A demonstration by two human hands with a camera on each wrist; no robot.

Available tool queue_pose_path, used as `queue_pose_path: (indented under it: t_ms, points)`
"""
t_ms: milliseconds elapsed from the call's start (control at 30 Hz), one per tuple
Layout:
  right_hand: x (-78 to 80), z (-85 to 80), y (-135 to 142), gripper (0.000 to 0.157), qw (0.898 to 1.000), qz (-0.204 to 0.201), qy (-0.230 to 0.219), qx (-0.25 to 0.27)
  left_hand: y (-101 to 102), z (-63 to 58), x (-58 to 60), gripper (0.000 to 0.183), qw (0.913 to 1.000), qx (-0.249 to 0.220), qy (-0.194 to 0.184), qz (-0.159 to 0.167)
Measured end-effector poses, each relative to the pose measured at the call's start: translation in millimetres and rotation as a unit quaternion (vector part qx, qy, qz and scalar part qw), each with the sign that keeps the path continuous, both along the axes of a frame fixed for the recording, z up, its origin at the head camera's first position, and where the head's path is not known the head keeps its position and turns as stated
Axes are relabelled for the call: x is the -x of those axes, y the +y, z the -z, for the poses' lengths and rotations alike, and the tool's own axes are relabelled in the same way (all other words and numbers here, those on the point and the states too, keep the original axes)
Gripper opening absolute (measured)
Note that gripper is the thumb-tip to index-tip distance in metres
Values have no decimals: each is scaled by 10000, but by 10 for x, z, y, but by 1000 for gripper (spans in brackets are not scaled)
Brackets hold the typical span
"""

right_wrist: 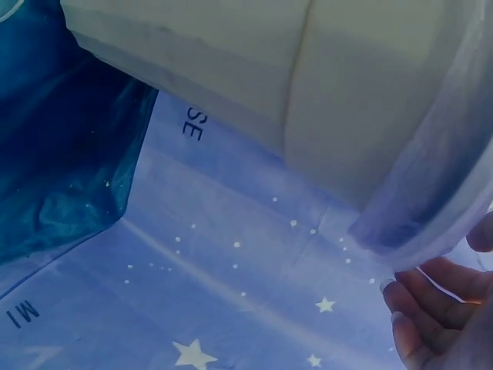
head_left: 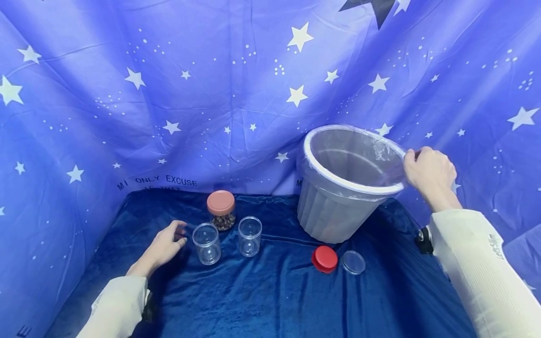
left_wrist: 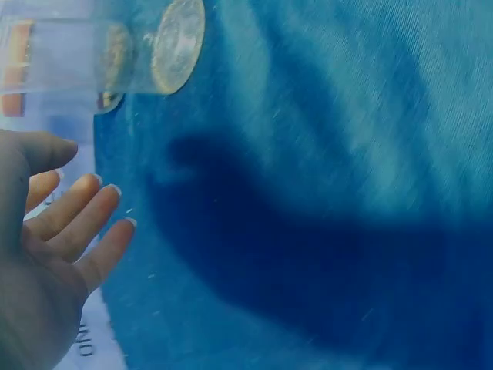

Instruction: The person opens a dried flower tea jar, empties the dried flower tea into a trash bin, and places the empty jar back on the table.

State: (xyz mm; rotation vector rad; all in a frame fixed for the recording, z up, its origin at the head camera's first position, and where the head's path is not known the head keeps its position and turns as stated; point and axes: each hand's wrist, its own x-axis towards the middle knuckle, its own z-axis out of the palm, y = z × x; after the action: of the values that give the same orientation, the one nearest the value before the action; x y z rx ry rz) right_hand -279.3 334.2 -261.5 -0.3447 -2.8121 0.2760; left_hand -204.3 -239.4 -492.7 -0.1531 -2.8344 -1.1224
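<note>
My right hand grips the white rim of a grey trash can lined with clear plastic film; the can leans towards that hand. In the right wrist view, curled fingers are at the rim. My left hand holds nothing, its fingers loosely spread just left of a clear lidless jar. A second clear jar stands to the right of it. Behind the two is a jar with a pink lid, partly filled with small brown pieces.
A red lid and a clear round lid lie in front of the trash can. Dark blue cloth covers the table. A purple curtain with stars hangs behind and at both sides.
</note>
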Motion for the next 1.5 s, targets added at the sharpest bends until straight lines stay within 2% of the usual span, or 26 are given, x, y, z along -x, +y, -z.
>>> queue_pose_path:
  t_ms: [133,267,400,533,767,1000,1167,1500]
  points:
    - [-11,-7,-75,66,9995,-241,170,-70,-52,-175,57,37,9998,170,59,63]
    - [-18,-12,-243,59,9971,-642,394,-101,-87,-327,110,40,9999,120,-9,-16]
    - [-24,-14,-442,56,9942,-976,460,8,-72,-421,145,43,9999,-45,-67,-113]
    - [-17,-6,-597,55,9910,-1293,319,111,-31,-475,167,47,9998,-83,-103,-126]
    - [-5,-2,-794,61,9797,-1999,-129,19,-7,-618,220,53,9992,370,-155,53]
    - [-81,0,-1082,56,9735,-2278,189,57,105,-790,248,61,9960,805,-360,171]
    - [-133,23,-1331,49,9636,-2633,467,46,225,-825,291,62,9942,1002,-343,177]
    - [-199,160,-1682,37,9481,-3037,941,-47,420,-747,412,66,9964,662,-519,52]
